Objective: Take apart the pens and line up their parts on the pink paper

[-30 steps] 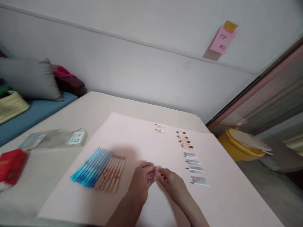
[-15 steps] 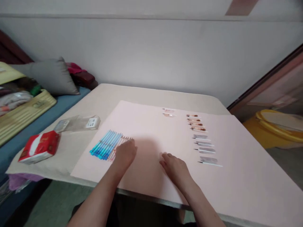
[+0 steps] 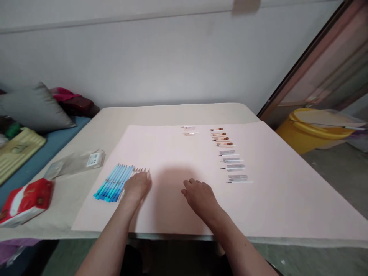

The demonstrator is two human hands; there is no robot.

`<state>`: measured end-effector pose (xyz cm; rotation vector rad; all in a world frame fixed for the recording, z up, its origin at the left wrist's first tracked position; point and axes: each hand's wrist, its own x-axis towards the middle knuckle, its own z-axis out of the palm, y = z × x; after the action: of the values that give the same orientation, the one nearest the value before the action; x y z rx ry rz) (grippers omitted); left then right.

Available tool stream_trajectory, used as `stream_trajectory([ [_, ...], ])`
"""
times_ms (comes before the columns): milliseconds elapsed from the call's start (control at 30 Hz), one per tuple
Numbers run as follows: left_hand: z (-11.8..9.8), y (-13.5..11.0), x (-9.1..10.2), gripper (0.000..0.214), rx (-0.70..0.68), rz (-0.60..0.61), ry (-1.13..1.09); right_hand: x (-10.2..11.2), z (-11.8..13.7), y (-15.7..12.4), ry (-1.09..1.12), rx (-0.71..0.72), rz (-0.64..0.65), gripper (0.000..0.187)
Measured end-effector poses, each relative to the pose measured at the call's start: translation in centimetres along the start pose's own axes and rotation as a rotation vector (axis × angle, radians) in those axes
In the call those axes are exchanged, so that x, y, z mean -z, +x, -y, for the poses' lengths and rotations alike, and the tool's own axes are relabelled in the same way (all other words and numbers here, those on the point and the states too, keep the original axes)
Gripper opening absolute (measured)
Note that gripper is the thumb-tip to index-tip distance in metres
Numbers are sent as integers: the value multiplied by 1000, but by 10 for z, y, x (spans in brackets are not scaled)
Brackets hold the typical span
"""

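My left hand [image 3: 137,187] lies on a row of pens at the left of a pink sheet [image 3: 273,191]. It covers the pale pink pens, whose tips [image 3: 143,170] stick out past the fingers. The fingers are curled down over them; whether they grip one I cannot tell. Several blue pens [image 3: 112,183] lie side by side just left of that hand. My right hand [image 3: 199,195] rests palm down on the bare sheet, fingers loosely bent, holding nothing. Several small pen parts lie in rows further back: pink-brown ones [image 3: 220,138], grey ones [image 3: 233,165], and two pale pieces [image 3: 188,130].
The sheet lies on a beige table [image 3: 161,112]. A clear plastic packet [image 3: 75,164] and a red tissue pack [image 3: 24,200] lie at the table's left. A grey cushion [image 3: 31,108] sits on blue bedding beyond. A yellow bucket [image 3: 312,129] stands at the right.
One second ago both hands were together at the sheet's middle, fingertips touching. My left hand has moved left onto the pink pens. My right hand has stayed near the middle. The camera tilted.
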<state>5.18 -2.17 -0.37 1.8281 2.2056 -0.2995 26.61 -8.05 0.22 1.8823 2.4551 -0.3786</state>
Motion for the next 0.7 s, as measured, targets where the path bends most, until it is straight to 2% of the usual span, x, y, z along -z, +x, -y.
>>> stream_trajectory([
  [133,0,-3,-1,40,-10,-3,-12,-2,1,1,33,-11,-11,20],
  [267,1,-6,-3,35,-79,-50,-40,-1,3,1,60,-6,-3,19],
  [367,0,-3,-4,26,-63,-63,-126,3,4,1,108,-14,5,20],
  [433,-3,-1,-2,19,-54,-56,-335,7,5,1,201,-31,5,23],
  [500,-9,-3,1,23,-94,2,-725,10,6,1,376,-41,-31,26],
  [600,-21,-14,6,36,-205,178,-1369,11,9,3,801,-55,-90,30],
  [700,-36,-27,7,40,-247,285,-1656,10,15,6,1252,-99,-20,33],
])
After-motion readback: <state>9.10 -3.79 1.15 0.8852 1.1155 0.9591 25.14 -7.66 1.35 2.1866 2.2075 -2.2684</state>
